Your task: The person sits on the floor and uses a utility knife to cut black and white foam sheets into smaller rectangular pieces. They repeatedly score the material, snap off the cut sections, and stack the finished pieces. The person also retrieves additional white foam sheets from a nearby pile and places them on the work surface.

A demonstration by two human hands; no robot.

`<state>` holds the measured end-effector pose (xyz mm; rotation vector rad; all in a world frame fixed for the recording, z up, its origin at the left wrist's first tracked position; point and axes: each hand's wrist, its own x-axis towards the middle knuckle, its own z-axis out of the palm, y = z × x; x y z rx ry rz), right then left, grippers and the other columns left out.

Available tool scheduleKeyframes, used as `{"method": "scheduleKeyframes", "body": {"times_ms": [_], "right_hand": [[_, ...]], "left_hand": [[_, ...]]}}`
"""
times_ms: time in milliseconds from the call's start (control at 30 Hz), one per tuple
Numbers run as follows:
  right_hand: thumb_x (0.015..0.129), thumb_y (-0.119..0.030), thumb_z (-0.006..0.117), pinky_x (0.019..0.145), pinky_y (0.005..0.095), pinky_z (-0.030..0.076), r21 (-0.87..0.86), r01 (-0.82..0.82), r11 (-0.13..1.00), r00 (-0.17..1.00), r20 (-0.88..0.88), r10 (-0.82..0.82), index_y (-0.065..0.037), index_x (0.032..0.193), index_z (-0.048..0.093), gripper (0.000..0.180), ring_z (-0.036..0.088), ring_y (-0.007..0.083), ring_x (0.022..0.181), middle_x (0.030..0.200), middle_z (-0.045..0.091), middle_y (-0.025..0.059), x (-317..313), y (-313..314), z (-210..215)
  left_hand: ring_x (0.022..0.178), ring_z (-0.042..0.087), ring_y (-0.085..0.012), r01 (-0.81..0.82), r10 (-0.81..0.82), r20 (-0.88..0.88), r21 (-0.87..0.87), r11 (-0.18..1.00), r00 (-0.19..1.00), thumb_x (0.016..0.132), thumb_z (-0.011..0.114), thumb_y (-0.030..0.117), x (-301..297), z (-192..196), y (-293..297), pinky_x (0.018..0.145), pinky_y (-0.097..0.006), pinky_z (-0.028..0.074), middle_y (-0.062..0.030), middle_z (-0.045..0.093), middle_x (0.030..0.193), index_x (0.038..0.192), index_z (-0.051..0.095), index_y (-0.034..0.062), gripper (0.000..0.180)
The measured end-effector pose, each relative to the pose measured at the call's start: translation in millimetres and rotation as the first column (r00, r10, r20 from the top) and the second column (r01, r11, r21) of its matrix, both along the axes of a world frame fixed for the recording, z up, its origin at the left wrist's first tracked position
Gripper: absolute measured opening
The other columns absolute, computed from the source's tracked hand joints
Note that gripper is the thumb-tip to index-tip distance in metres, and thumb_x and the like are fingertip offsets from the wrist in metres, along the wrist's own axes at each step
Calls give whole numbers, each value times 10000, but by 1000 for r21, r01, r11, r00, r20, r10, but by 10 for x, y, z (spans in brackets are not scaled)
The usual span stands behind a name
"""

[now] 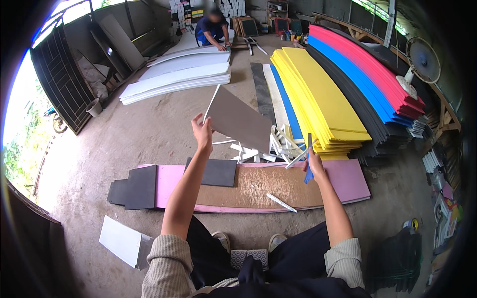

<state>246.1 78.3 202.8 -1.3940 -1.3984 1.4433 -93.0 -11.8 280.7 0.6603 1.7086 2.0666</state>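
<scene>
My left hand is raised and grips the left edge of a flat grey-brown board, which tilts up over the floor. My right hand holds a blue-handled cutter and a thin white strip above the right part of a long brown cutting board. That board lies on a pink foam sheet. A white strip rests on the brown board near its front edge. Dark grey foam pieces lie at the board's left end.
White offcut strips are heaped behind the board. Stacks of yellow, blue, black and pink foam sheets lie at right, white sheets at back left. A person crouches far back. A fan stands right. A white panel lies near my left.
</scene>
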Motion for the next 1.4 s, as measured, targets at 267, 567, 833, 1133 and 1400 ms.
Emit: {"method": "scheduleKeyframes", "body": {"times_ms": [267,567,833,1133,1400], "right_hand": [[725,-336,642,531,343,502,-243,-195,950,881,-469,61,-35,913,451,403,546,206,621,743,469,66,-890,-583,10],[677,-46,636,632,263,403,-43,-65,997,973,-222,54,-56,808,454,224,483,115,683,753,482,9,-1330,-621,-550],[682,-54,620,723,290,384,245,35,969,956,276,-105,-6,914,430,304,476,166,779,838,472,67,-702,81,-614],[695,-66,610,711,290,398,214,81,974,908,387,-161,-4,933,456,290,497,165,780,833,503,64,-327,348,-620],[691,-125,628,710,313,404,208,16,978,914,393,-99,-33,889,457,277,517,198,783,831,518,74,-603,343,-787]], "left_hand": [[860,558,-201,247,-525,619,481,842,584,680,536,-134,921,-1136,-494,807,-266,470,-102,520,946,1024,386,16,404],[984,493,-189,399,-552,579,381,834,600,706,551,-97,1294,-1766,-837,850,-316,417,-62,473,1093,1099,387,37,446],[1195,309,-228,174,-133,824,43,984,550,792,569,172,975,-2609,-898,976,-401,229,-82,317,1291,1298,186,104,639],[719,529,-191,-168,556,827,-539,826,82,744,551,137,777,-2554,119,556,-278,456,-101,510,948,970,490,13,266],[739,536,-214,-184,633,762,-647,740,-138,748,592,233,282,-2931,179,550,-321,458,-94,498,991,1033,461,17,381]]}}
